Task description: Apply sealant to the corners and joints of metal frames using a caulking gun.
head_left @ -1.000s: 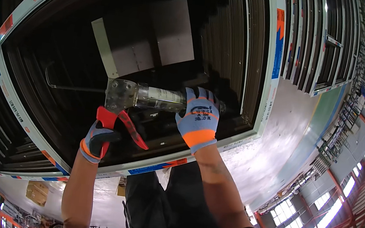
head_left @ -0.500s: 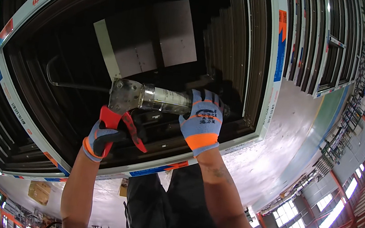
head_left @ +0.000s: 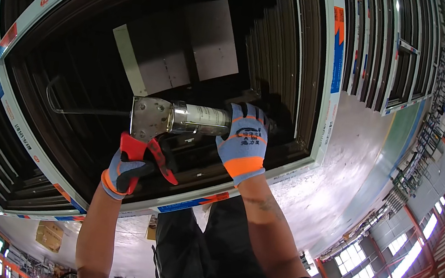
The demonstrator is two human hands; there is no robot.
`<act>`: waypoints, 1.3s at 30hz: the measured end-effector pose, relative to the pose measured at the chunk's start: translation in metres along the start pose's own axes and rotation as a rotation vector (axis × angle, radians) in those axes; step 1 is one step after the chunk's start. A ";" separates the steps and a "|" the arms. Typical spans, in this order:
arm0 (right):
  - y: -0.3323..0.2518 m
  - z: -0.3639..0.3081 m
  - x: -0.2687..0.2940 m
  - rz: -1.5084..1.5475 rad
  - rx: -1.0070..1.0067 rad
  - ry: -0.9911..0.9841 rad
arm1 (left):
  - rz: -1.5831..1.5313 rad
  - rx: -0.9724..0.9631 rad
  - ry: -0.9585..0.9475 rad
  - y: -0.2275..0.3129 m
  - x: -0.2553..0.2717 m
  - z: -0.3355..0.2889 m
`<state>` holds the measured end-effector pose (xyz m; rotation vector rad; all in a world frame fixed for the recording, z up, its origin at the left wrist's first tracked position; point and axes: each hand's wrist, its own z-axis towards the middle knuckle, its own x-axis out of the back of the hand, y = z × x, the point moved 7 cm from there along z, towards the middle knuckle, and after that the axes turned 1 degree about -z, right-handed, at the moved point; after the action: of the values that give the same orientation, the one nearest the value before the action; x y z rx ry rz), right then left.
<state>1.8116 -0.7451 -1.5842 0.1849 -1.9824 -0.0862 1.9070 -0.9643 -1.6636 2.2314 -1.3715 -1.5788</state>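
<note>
A caulking gun (head_left: 151,118) with a worn metal head lies across my view, above dark stacked frames. My left hand (head_left: 124,170) is closed around its red handle (head_left: 132,148), while the red trigger (head_left: 163,163) stands out to the right of that hand. From the head, a thin rod (head_left: 94,113) runs left and ends in a bent hook. A labelled cartridge (head_left: 205,118) sits in the barrel on the right. My right hand (head_left: 244,139) grips the barrel's far right end from above, hiding the tip. Both hands wear grey-blue gloves with orange cuffs.
Beneath the gun, a stack of dark metal frames (head_left: 308,106) is edged with pale printed film (head_left: 335,58). Inside lie flat grey panels (head_left: 217,40). More frames (head_left: 374,46) stand at the right. A cardboard box (head_left: 49,235) is on the floor at lower left.
The gun and my right hand have shifted slightly left. The hooked rod reaches a little farther left from the head. Both hands keep their hold.
</note>
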 end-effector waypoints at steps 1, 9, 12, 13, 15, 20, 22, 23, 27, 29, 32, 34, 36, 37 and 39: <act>0.000 0.000 -0.001 0.001 -0.001 -0.006 | -0.014 0.013 0.005 0.000 -0.001 -0.001; -0.001 -0.001 0.002 -0.012 0.022 0.019 | -0.009 -0.025 0.003 0.008 -0.016 -0.002; -0.002 -0.003 0.005 -0.022 0.039 0.053 | -0.053 0.019 0.053 0.010 -0.019 -0.004; -0.002 -0.003 0.006 -0.020 0.039 0.054 | -0.040 0.025 0.074 0.012 -0.018 -0.004; 0.001 -0.004 0.000 0.056 -0.013 -0.038 | 0.008 0.010 0.073 0.017 -0.017 -0.003; 0.003 -0.005 0.003 0.059 -0.029 -0.023 | 0.049 0.020 0.033 0.018 -0.016 0.002; 0.002 -0.005 0.005 0.077 -0.016 -0.006 | 0.048 0.016 0.064 0.019 -0.014 0.001; 0.002 -0.005 0.007 0.061 -0.010 0.014 | 0.052 0.017 0.081 0.020 -0.014 0.000; -0.006 -0.007 0.010 0.086 0.027 0.052 | 0.078 0.008 0.084 0.037 -0.018 -0.007; -0.013 -0.011 0.014 0.065 0.035 0.088 | 0.041 -0.014 0.041 0.050 -0.024 -0.012; -0.033 -0.031 0.038 0.090 0.111 0.288 | -0.053 -0.043 -0.075 0.070 -0.036 -0.030; -0.046 -0.052 0.056 0.123 0.126 0.354 | 0.006 -0.112 -0.134 0.083 -0.045 -0.058; -0.069 -0.085 0.080 0.225 0.243 0.487 | 0.076 -0.298 -0.216 0.103 -0.056 -0.104; -0.076 -0.104 0.091 0.241 0.279 0.512 | 0.044 -0.229 -0.226 0.100 -0.059 -0.133; -0.096 -0.149 0.111 0.299 0.399 0.566 | -0.005 -0.215 -0.098 0.094 -0.064 -0.193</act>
<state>1.9127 -0.8544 -1.4375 0.1469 -1.4219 0.5068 1.9970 -1.0531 -1.4789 2.0597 -1.1548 -1.7650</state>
